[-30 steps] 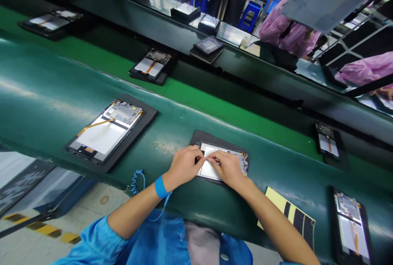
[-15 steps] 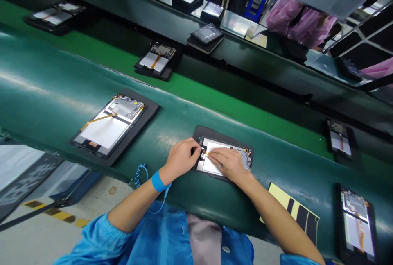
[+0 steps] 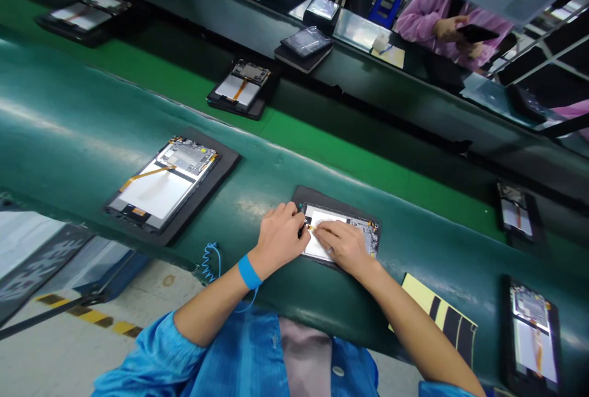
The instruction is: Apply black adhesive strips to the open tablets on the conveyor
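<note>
An opened tablet (image 3: 369,234) lies crosswise on a black foam pad (image 3: 306,193) in front of me, its white battery area and circuit board showing. My right hand (image 3: 344,246) reaches over it, thumb and fingers pinched at the end of an orange ribbon cable (image 3: 313,228). My left hand (image 3: 284,234) is curled over the tablet's left end, fingertips down by the cable's connector. Whatever those left fingers press or hold is hidden under them. Around my left wrist is a blue strap (image 3: 249,272) with a coiled cord.
Another opened tablet (image 3: 168,185) lies on a pad to the left, and one more (image 3: 534,335) at the right. A yellow-and-black sheet (image 3: 437,311) sits by my right forearm. Beyond runs a green belt (image 3: 294,139) carrying several tablets. Across it, a person in pink (image 3: 427,7) holds a dark device.
My left hand has turned and shifted slightly right, its fingers now curled over the tablet's end. The right hand stays almost still. The person across has raised a dark device.
</note>
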Tool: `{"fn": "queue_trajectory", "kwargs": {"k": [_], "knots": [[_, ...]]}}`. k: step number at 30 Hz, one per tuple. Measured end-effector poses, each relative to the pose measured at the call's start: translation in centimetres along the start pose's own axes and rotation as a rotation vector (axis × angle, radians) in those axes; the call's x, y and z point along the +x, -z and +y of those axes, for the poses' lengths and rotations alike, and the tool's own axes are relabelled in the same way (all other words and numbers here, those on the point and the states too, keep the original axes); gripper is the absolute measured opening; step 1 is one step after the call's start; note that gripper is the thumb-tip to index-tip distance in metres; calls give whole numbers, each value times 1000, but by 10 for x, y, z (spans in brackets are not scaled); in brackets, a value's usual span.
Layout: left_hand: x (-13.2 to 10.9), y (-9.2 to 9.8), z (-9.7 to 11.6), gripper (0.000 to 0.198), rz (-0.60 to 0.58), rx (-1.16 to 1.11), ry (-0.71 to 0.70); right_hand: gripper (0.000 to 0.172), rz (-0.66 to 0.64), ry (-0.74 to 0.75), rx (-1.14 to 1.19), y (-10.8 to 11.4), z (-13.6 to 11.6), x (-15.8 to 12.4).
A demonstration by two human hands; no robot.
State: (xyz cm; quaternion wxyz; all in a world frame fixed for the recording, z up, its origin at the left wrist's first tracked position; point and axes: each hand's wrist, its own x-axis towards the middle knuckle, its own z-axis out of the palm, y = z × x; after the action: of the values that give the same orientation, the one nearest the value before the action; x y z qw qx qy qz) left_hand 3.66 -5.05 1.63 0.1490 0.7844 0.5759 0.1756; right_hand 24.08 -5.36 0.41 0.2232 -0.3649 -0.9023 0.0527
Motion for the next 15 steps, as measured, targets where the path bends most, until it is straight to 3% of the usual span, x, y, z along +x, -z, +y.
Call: {"fn": "queue_trajectory", "kwargs": {"k": [8,15], "knots": [[-14,3,-16,14,27,-94,-103,22,-37,39,-47,-2,-2,1],[-34,2,-18,15,86,-115,-200,27,-74,63,-92,5,-4,4]]}}
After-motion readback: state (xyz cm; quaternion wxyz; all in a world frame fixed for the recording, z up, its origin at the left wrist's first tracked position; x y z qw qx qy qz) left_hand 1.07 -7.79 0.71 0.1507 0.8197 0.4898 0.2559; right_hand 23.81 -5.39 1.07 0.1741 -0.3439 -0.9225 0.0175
